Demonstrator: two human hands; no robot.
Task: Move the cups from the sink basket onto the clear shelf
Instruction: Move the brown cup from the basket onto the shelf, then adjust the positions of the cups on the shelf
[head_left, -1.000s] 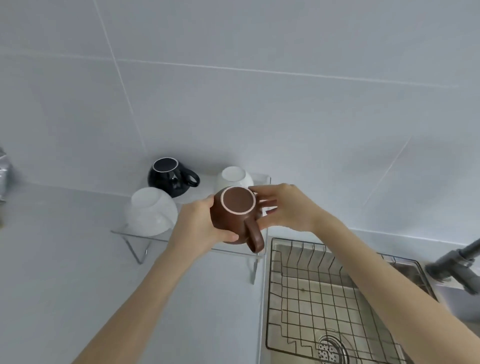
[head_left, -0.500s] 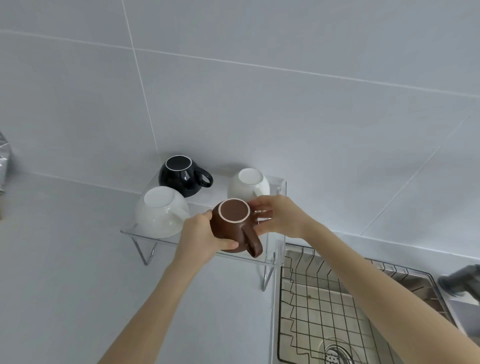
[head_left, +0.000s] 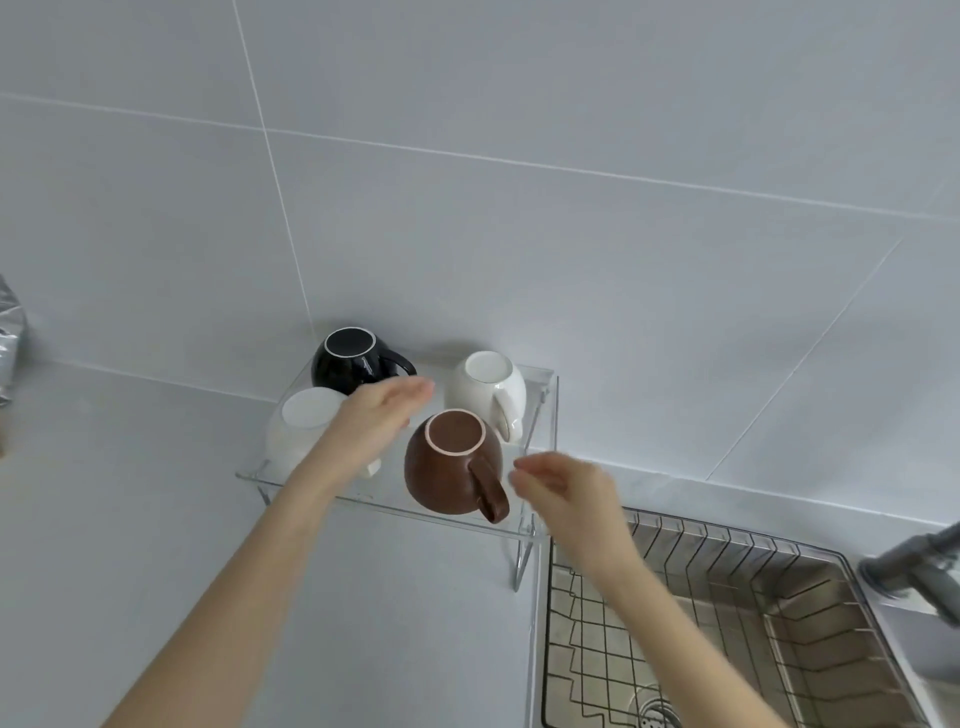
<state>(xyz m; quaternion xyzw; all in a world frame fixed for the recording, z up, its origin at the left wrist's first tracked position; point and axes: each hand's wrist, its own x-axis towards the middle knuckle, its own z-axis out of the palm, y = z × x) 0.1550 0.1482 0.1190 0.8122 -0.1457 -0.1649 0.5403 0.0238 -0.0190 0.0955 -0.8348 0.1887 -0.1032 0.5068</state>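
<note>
Placing step, read left to right from the clear acrylic shelf (head_left: 540, 395). At its front left an inverted frosted white cup (head_left: 306, 431) is sitting; behind it, an inverted glossy black cup (head_left: 350, 361). The left hand (head_left: 376, 423) is hovering over them, fingers spread and gripping nothing. At the shelf's front right the inverted brown ceramic cup (head_left: 452, 467) is resting, handle facing the viewer; behind it, an inverted white ceramic cup (head_left: 488, 387). The right hand (head_left: 563, 488) is hanging just right of that handle, fingers loosely curled, empty. Good practice: clearing both hands outward, avoiding the overhanging handle. Right of the shelf, the wire sink basket (head_left: 727, 613) is showing no cups.
</note>
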